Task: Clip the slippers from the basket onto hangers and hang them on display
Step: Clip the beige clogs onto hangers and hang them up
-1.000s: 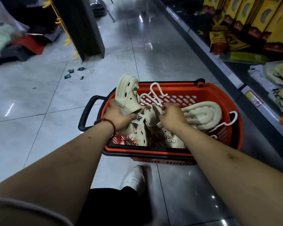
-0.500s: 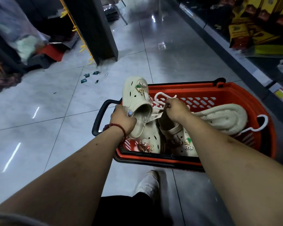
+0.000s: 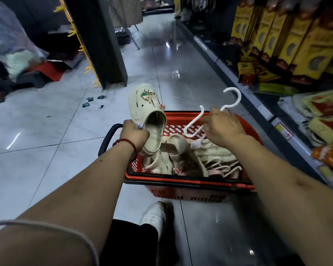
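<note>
— While both arms reach out over the red basket [image 3: 181, 180], what do the hands have?
— The left hand [image 3: 136, 134] is curled round the heel end of a cream slipper [image 3: 146, 108]. Its toe tips up and away, above the basket's left rim. The right hand [image 3: 222, 127] grips a white hanger [image 3: 239, 96] with bent fingers. The hook pokes up past the knuckles and a lower loop hangs out on the thumb side (the hand hides the middle of it).
— Do slipper and hanger touch?
— No, a gap lies between them, over the basket.
— What is inside?
— More cream slippers [image 3: 173, 143] lie heaped in the middle, and pale hangers [image 3: 221, 167] lie at the near right corner.
— And the room around?
— Bare tiled floor [image 3: 46, 141] opens to the left and ahead. A shelf [image 3: 258, 104] edge runs close along the basket's right side. A dark pillar [image 3: 104, 45] stands ahead on the left, well apart from the basket.
</note>
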